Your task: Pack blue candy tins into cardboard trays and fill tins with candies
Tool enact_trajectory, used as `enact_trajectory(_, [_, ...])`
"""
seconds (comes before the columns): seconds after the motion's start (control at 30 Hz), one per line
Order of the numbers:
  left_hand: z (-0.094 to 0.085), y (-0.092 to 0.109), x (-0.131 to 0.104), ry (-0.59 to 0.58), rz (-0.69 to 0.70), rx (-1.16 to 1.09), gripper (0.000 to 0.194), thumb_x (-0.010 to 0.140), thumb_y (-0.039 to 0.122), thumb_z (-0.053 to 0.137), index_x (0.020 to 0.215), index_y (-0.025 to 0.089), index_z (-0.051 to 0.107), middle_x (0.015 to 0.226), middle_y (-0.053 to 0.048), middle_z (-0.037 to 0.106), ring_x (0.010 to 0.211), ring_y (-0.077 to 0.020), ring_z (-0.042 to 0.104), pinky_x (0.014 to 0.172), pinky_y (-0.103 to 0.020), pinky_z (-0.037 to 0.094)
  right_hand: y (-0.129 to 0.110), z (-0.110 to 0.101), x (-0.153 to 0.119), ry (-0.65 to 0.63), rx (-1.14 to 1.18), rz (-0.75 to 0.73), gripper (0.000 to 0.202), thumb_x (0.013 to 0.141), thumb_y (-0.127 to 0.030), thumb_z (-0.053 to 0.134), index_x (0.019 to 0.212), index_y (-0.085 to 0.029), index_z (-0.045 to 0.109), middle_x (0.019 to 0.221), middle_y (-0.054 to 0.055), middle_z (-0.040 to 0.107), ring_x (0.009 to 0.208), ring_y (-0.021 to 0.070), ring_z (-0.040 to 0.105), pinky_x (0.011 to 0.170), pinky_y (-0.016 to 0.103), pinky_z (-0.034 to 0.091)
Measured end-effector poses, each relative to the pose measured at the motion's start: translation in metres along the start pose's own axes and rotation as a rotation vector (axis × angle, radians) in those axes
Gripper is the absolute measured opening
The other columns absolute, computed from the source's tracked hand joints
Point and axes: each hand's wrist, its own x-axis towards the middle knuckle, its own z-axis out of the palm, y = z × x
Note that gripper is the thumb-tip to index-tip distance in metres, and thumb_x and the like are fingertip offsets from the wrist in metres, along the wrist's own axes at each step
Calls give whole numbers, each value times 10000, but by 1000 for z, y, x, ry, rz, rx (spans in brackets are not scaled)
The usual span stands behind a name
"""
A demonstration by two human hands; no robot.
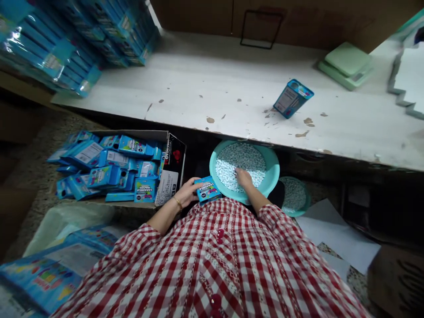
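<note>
A small blue candy box (208, 190) is gripped in my left hand (188, 192), beside the left rim of a turquoise basin (272, 164). Many small pale candies (232, 154) fill the basin. My right hand (244, 177) reaches into them, its fingertips among the pieces; whether it holds any is hidden. Left of my left hand, a carton (169, 170) is heaped with similar blue boxes (109, 176).
Ahead runs a white worn table (185, 97) bearing an upright blue box (291, 99), a green scale (347, 64) and wrapped blue packs (56, 53). A second basin (306, 203) sits lower right, near white sheets (338, 234). Blue printed packaging (53, 274) lies lower left.
</note>
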Motion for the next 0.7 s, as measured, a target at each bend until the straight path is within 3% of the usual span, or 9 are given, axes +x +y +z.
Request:
enact_trajectory(0.13, [0,13,8,-4,40,-240,248,778,249,634,1019,197,606,976,-63,662,838,-176,645,712,-315,555,-6,8,8,44,170,-49,367,905,-223,449,1254,-140,524,1231,95,593,1075,155,566,891,236,419])
enact_trajectory(0.3, [27,32,29,65,70,-475,214,887,209,476,1054,154,598,983,-89,670,856,-171,650,708,-279,557,20,-12,-12,89,317,-99,363,839,-179,528,1199,-152,571,1158,83,640,1030,155,600,895,261,446])
enact_trajectory(0.47, [61,38,40,53,60,-605,240,923,203,423,1120,148,548,955,-84,665,756,-144,651,703,-292,566,42,-63,-59,245,493,-211,369,809,-203,542,1171,-181,606,1060,78,664,981,197,613,891,331,457])
enact_trajectory(0.57, [81,38,43,55,22,-650,268,925,212,427,1175,165,514,948,-78,663,743,-143,656,725,-318,570,38,-99,-83,225,378,-254,387,822,-239,535,1201,-188,598,1030,73,670,956,200,615,861,305,459])
enact_trajectory(0.7, [99,35,46,40,-15,-651,292,919,229,452,1205,193,497,951,-69,658,756,-138,663,749,-322,568,17,-134,-98,139,92,-200,388,838,-248,520,1217,-208,590,1084,75,666,994,216,611,848,291,447])
